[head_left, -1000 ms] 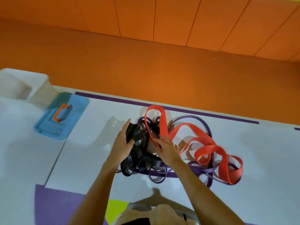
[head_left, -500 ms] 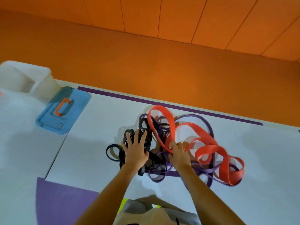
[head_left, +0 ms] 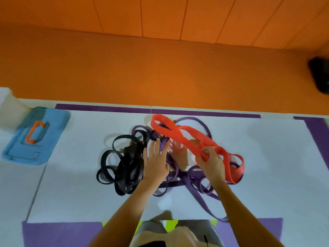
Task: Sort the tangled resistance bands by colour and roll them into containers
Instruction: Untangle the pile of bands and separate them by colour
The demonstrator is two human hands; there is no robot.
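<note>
Head cam check. The tangle sat mid tabletop (head_left: 71, 193), toward the far edge, unsorted. The black bands (head_left: 128, 168) were bunched on the left, the purple bands (head_left: 185, 177) in the middle, and the red band (head_left: 233, 175) was draped over the purple toward the right. The colours overlapped where they met. One purple strand trailed off to the near edge of the tabletop.

Person's left hand (head_left: 155, 163) lay flat with fingers straight, pressing down where black met purple; it wasn't gripping anything. Person's right hand (head_left: 211, 162) had its fingers curled, pinching the red band at a fold.

A blue lid (head_left: 57, 122) with an orange handle (head_left: 30, 133) lay flat at the left of the tabletop, well apart from the tangle. A white container (head_left: 8, 104) stood just behind it, mostly cut off by the frame edge. I couldn't tell what the dark blurred object (head_left: 320, 75) at far right was.
</note>
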